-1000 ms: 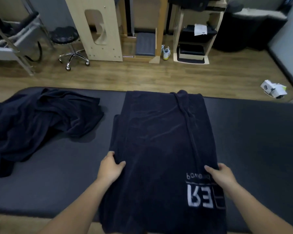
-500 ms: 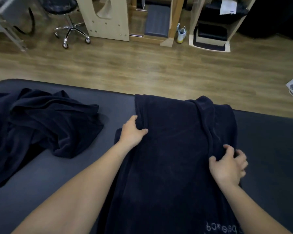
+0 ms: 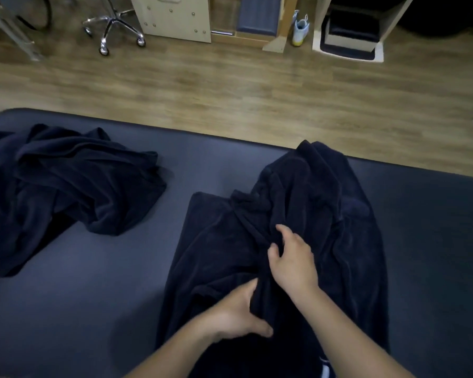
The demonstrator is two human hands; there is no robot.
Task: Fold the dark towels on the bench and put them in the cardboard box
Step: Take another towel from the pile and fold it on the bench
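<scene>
A dark navy towel [image 3: 347,241] lies lengthwise on the dark bench [image 3: 120,282], its far end bunched and pulled toward me. My right hand [image 3: 291,259] grips a gathered fold of it near the middle. My left hand [image 3: 236,315] holds the same towel just below, thumb and fingers round a fold. A second dark towel [image 3: 66,184] lies crumpled on the bench's left part. No cardboard box is in view.
Beyond the bench's far edge is wooden floor [image 3: 230,85]. A wheeled stool base [image 3: 112,25], pale wooden furniture [image 3: 175,17], a shoe [image 3: 301,28] and a low shelf unit [image 3: 350,31] stand at the far side.
Both hands went from the towel's side edges to its far end and drew it back toward me, so the flat towel is now bunched in the middle. The camera tilted down.
</scene>
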